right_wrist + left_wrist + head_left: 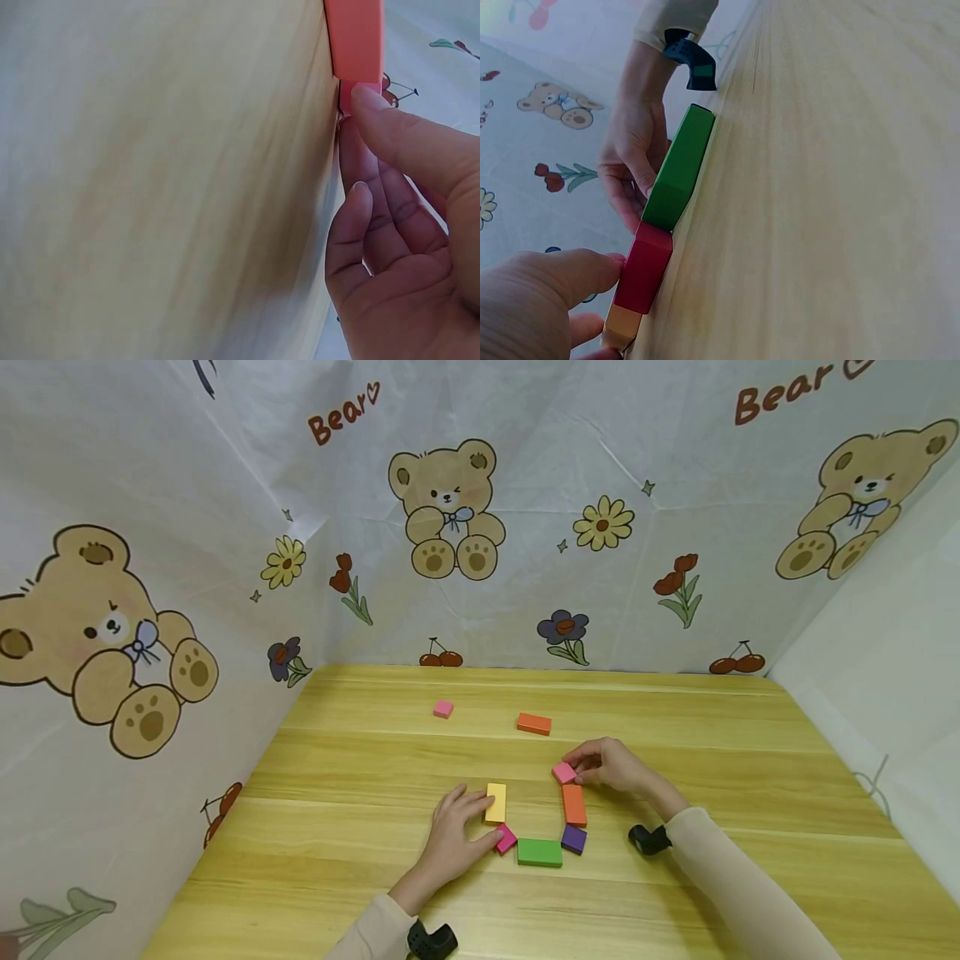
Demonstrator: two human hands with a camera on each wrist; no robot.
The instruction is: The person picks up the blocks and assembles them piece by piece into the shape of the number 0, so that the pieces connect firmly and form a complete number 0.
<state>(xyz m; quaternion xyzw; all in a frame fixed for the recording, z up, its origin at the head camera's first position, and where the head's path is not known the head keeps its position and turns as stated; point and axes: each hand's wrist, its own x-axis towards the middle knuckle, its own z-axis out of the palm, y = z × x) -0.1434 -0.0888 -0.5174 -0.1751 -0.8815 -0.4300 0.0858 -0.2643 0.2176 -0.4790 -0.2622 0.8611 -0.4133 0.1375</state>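
Note:
Several coloured blocks lie end to end in a U shape on the table. With thumb and fingers my right hand [617,768] pinches a small pink block [564,772] at the far end of an orange block [574,805]. My left hand [457,831] rests at the other side, its thumb touching a magenta block [505,839] and its extended fingers at a yellow block [496,802]. A green block [539,852] forms the near side, with a purple block [573,839] at its right corner. In the right wrist view the pink block [347,97] is partly hidden by the thumb.
Farther back on the wooden table [375,760] lie another pink block [443,709] and another orange block [534,724], apart from each other. A bear-print sheet [517,435] stands behind and at the left. A white wall [885,668] borders the right.

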